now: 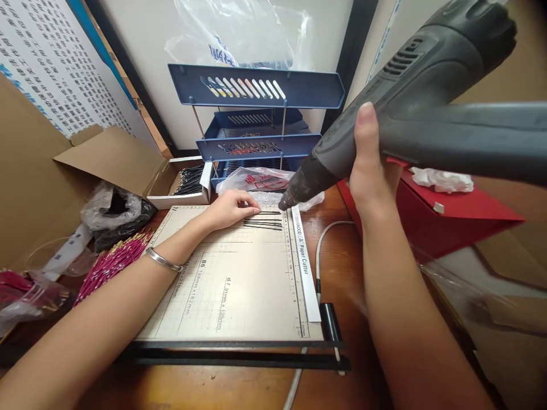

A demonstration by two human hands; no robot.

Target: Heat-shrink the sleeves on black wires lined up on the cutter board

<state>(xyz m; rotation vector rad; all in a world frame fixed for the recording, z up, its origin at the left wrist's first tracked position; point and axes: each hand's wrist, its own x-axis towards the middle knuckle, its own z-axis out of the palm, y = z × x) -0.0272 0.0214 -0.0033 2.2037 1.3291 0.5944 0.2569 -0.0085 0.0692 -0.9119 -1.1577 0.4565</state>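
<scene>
While several thin black strips (pixel 262 221) are laid side by side on the gridded board of a paper cutter (pixel 248 273), a dark grey heat gun (pixel 410 85) is held over the board's far right corner. Its nozzle (pixel 294 192) is pointed down and leftward, near the right ends of the strips. The work is judged to be partway through: the strips have been set out, with one lying slightly apart at the top of the row, and the gun is in position. Whether any strip has already been heated cannot be told. Black leads (pixel 188 181) are seen in an open white box beyond the board, and a magenta bundle (pixel 113 265) is seen to its left; whether these are finished or waiting cannot be told either.

The left forearm is stretched diagonally across the board, with a silver bangle at the wrist. The left hand (pixel 231 209) is rested low, palm down, its fingers curled nearly together at the left end of the topmost strip; whether that strip is pinched or only touched is not clear. The right forearm is raised steeply, and the body of the gun is grasped by the right hand (pixel 372 162), thumb upright against the near side, the other fingers mostly hidden. Brown wood of the worktop (pixel 188 387) is seen below the board.
</scene>
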